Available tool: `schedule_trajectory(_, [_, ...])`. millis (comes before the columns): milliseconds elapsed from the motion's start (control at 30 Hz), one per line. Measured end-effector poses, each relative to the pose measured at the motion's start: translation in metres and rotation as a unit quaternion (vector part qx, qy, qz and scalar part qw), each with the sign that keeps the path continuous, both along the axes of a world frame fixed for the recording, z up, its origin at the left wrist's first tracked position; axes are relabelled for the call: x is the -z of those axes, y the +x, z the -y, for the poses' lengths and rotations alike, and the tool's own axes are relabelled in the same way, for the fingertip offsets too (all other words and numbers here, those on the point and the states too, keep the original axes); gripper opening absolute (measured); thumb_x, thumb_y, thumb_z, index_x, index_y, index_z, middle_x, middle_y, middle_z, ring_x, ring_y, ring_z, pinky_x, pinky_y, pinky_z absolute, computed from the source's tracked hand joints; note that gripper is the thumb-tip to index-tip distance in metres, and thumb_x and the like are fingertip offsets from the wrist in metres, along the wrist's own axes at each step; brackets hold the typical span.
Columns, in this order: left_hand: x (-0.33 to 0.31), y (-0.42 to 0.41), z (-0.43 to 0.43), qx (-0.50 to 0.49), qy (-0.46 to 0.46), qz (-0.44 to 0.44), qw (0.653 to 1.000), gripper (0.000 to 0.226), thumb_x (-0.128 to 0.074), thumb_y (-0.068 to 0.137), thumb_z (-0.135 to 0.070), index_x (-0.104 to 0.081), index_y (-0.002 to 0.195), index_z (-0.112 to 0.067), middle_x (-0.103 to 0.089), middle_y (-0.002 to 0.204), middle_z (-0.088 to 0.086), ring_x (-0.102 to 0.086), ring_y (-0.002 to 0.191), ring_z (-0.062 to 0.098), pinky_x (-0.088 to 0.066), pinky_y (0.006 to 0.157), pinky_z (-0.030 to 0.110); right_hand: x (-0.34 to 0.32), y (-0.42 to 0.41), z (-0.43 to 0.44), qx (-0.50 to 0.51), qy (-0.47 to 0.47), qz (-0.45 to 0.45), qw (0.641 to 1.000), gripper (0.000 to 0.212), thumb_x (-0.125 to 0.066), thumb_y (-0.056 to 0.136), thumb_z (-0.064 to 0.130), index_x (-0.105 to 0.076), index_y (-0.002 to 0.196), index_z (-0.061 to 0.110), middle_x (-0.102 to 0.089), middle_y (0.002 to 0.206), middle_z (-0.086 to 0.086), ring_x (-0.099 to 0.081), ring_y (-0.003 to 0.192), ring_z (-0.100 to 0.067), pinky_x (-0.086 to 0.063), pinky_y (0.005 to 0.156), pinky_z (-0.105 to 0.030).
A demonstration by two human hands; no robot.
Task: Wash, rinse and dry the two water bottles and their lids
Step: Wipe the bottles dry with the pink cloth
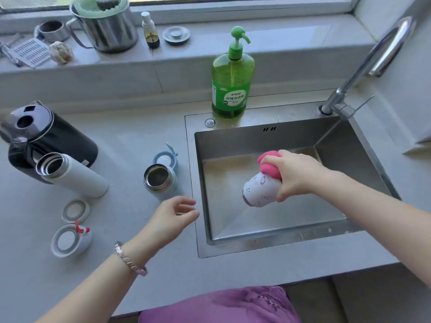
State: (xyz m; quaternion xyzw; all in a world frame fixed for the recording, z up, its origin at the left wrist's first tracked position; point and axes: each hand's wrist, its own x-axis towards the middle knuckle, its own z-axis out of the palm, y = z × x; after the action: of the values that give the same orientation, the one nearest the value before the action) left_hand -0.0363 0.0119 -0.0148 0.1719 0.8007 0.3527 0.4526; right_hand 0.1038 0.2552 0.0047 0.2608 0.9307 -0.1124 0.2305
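My right hand [295, 174] holds a small white patterned bottle [258, 191] together with a pink sponge [270, 164] over the steel sink [233, 141]. The bottle is tilted, mouth down to the left. My left hand [173, 214] hovers over the counter at the sink's left edge, fingers loosely curled, holding nothing. A short light-blue bottle [159, 179] stands uncapped on the counter, its blue lid [166, 158] just behind it. A tall white bottle [70, 174] stands uncapped further left. Two round white lids [75, 210] [70, 240] lie near the counter's front left.
A green dish soap pump bottle [232, 82] stands behind the sink. The chrome faucet [363, 66] arches at the back right. A black kettle [44, 136] sits at the left. A steel pot [107, 26], spray bottle [150, 31] and drain plug [176, 34] line the windowsill.
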Motion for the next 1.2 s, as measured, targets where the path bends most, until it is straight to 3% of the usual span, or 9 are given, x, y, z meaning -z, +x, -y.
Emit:
schedule_trajectory(200, [0.013, 0.003, 0.020, -0.026, 0.004, 0.006, 1.000, 0.014, -0.061, 0.087, -0.011, -0.060, 0.087, -0.025, -0.067, 0.095, 0.000, -0.064, 0.090, 0.015, -0.049, 0.073, 0.025, -0.006, -0.020, 0.006, -0.069, 0.059, 0.067, 0.994, 0.080, -0.078, 0.059, 0.035, -0.037, 0.128, 0.035, -0.035, 0.098, 0.002, -0.046, 0.078, -0.021, -0.037, 0.066, -0.028])
schedule_trajectory(400, [0.016, 0.010, 0.016, -0.020, 0.016, 0.019, 0.999, 0.014, -0.062, 0.086, -0.010, -0.061, 0.087, -0.024, -0.068, 0.094, 0.000, -0.065, 0.091, 0.017, -0.049, 0.076, 0.027, -0.005, -0.004, 0.006, -0.047, 0.070, 0.088, 0.993, 0.083, -0.079, 0.060, 0.034, -0.036, 0.131, 0.033, -0.043, 0.114, -0.003, -0.053, 0.094, -0.025, -0.036, 0.069, -0.028])
schedule_trajectory(533, [0.012, 0.010, 0.008, -0.002, 0.021, 0.018, 1.000, 0.012, -0.062, 0.087, -0.013, -0.061, 0.088, -0.025, -0.068, 0.093, -0.003, -0.065, 0.091, 0.016, -0.050, 0.081, 0.031, -0.002, 0.007, 0.006, 0.004, 0.052, 0.026, 0.998, 0.083, -0.078, 0.059, 0.034, -0.035, 0.131, 0.035, -0.038, 0.102, 0.001, -0.045, 0.082, -0.023, -0.038, 0.070, -0.027])
schedule_trajectory(700, [0.001, 0.003, 0.002, 0.011, 0.032, 0.010, 0.999, 0.012, -0.064, 0.085, -0.018, -0.061, 0.093, -0.026, -0.068, 0.098, -0.003, -0.064, 0.091, 0.012, -0.051, 0.082, 0.032, 0.006, 0.023, 0.009, 0.074, -0.052, -0.035, 0.995, 0.086, -0.080, 0.049, 0.035, -0.043, 0.125, 0.039, -0.048, 0.121, 0.007, -0.053, 0.095, -0.017, -0.047, 0.078, -0.027])
schedule_trajectory(767, [-0.006, -0.002, 0.001, 0.007, 0.053, 0.016, 0.998, 0.022, -0.069, 0.082, -0.023, -0.059, 0.099, -0.032, -0.065, 0.105, -0.004, -0.064, 0.091, 0.007, -0.052, 0.084, 0.031, 0.005, 0.028, 0.016, 0.126, -0.198, -0.147, 0.961, 0.077, -0.084, 0.045, 0.025, -0.052, 0.115, 0.037, -0.049, 0.127, 0.020, -0.055, 0.106, -0.007, -0.049, 0.086, -0.025])
schedule_trajectory(867, [-0.019, -0.002, 0.001, 0.017, 0.095, 0.106, 0.990, 0.049, -0.076, 0.069, -0.038, -0.053, 0.112, -0.042, -0.061, 0.115, -0.007, -0.065, 0.097, 0.008, -0.055, 0.084, 0.031, -0.008, 0.028, 0.042, 0.190, -0.429, -0.288, 0.835, 0.074, -0.085, 0.044, 0.003, -0.059, 0.109, 0.026, -0.050, 0.130, 0.022, -0.059, 0.109, -0.003, -0.052, 0.079, -0.022])
schedule_trajectory(1000, [-0.031, 0.001, 0.003, -0.010, 0.164, 0.267, 0.950, 0.058, -0.071, 0.067, -0.029, -0.052, 0.122, -0.032, -0.068, 0.108, 0.005, -0.067, 0.099, 0.028, -0.057, 0.070, 0.037, -0.010, 0.018, 0.066, 0.165, -0.532, -0.380, 0.738, 0.078, -0.084, 0.040, 0.006, -0.056, 0.112, 0.017, -0.051, 0.133, 0.017, -0.056, 0.116, -0.006, -0.051, 0.076, -0.020])
schedule_trajectory(1133, [-0.039, -0.001, 0.003, -0.056, 0.181, 0.255, 0.948, 0.057, -0.079, 0.065, -0.022, -0.056, 0.116, -0.029, -0.071, 0.093, 0.006, -0.069, 0.084, 0.027, -0.057, 0.063, 0.038, -0.004, 0.010, 0.075, 0.153, -0.518, -0.360, 0.760, 0.080, -0.085, 0.047, -0.007, -0.054, 0.116, 0.018, -0.046, 0.135, 0.020, -0.054, 0.118, -0.005, -0.050, 0.080, -0.020])
schedule_trajectory(1200, [-0.038, 0.001, 0.001, -0.084, 0.163, 0.210, 0.960, 0.051, -0.081, 0.065, -0.019, -0.058, 0.110, -0.026, -0.071, 0.086, 0.004, -0.070, 0.076, 0.024, -0.058, 0.062, 0.037, -0.001, 0.011, 0.079, 0.145, -0.464, -0.352, 0.800, 0.081, -0.090, 0.052, 0.013, -0.052, 0.122, 0.027, -0.044, 0.135, 0.022, -0.050, 0.119, -0.001, -0.047, 0.091, -0.022])
